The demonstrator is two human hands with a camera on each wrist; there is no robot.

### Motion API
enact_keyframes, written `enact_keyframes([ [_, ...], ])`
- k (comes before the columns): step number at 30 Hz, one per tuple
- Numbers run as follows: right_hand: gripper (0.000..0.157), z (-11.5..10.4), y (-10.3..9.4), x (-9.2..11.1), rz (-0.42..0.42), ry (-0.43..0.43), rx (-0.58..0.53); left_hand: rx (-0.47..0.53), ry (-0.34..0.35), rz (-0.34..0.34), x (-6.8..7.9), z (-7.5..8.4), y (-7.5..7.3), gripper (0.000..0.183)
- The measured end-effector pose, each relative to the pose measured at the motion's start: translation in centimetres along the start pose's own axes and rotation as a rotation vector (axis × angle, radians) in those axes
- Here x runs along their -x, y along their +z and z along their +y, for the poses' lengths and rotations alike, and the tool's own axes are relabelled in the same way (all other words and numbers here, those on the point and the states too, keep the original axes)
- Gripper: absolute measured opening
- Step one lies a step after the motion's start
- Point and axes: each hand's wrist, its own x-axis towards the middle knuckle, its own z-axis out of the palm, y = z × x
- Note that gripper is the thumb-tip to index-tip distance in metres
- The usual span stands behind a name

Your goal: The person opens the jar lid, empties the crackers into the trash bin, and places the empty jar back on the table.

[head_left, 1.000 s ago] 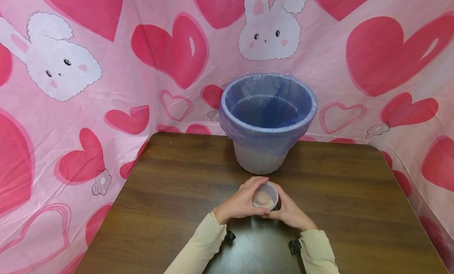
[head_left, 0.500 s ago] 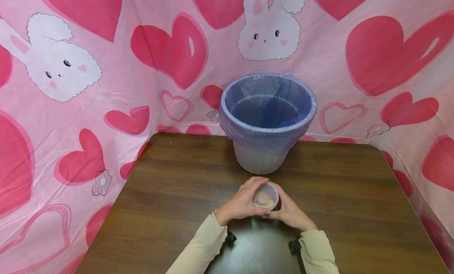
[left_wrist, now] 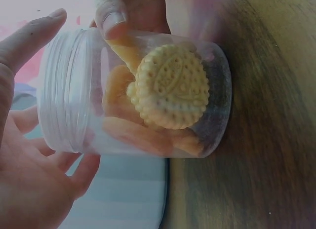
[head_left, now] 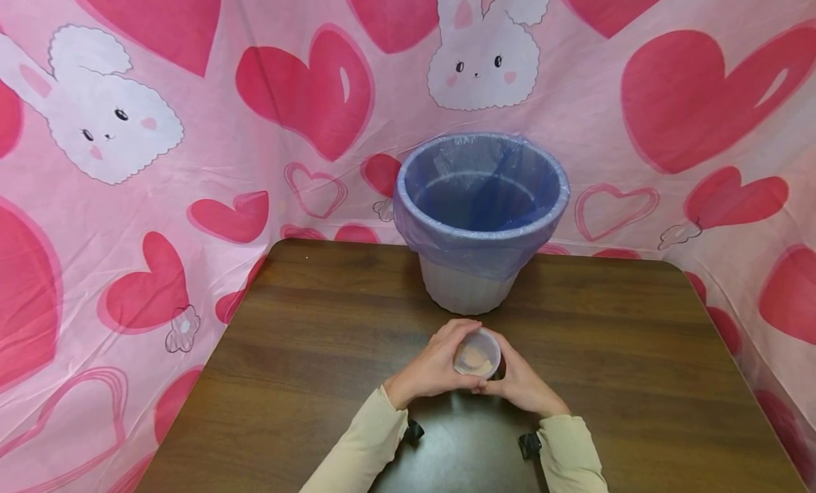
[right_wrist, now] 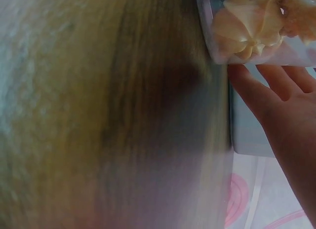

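A clear plastic jar (head_left: pixel 478 343) stands upright between the two hands at the table's middle. Round its left side my left hand (head_left: pixel 433 365) curls, thumb at the near side and fingers at the far side. My right hand (head_left: pixel 521 380) holds it from the right, its thumb meeting the left thumb in front. In the left wrist view, cookies (left_wrist: pixel 173 86) show through the wall, one round with a dotted pattern. The jar's top end (left_wrist: pixel 64 91) is ridged, with left fingers beside it. Flower-shaped cookies (right_wrist: pixel 247 26) appear in the right wrist view, above the right hand's fingers.
A white bin (head_left: pixel 468 287) lined with a blue bag (head_left: pixel 481 248) stands just behind the jar, at the back of the brown wooden table (head_left: pixel 306 365). A pink cloth (head_left: pixel 306 11) with hearts and rabbits hangs around the table's back and sides.
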Motion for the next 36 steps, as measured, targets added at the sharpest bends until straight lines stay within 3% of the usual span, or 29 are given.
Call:
enact_keyframes([
  [11, 0.091, 0.42, 0.06, -0.04, 0.005, -0.023, 0.026, -0.009, 0.043, 0.020, 0.31, -0.19, 0.01, 0.087],
  [22, 0.094, 0.18, 0.10, 0.01, 0.003, 0.021, -0.012, 0.022, 0.027, 0.006, 0.57, -0.23, -0.13, 0.087],
  [29, 0.094, 0.24, 0.18, -0.01, -0.025, 0.011, -0.085, 0.019, 0.042, 0.014, 0.75, -0.33, -0.15, 0.087],
  [36, 0.093, 0.26, 0.18, 0.00, -0.017, 0.015, -0.081, 0.026, 0.034, 0.020, 0.89, -0.28, -0.25, 0.086],
])
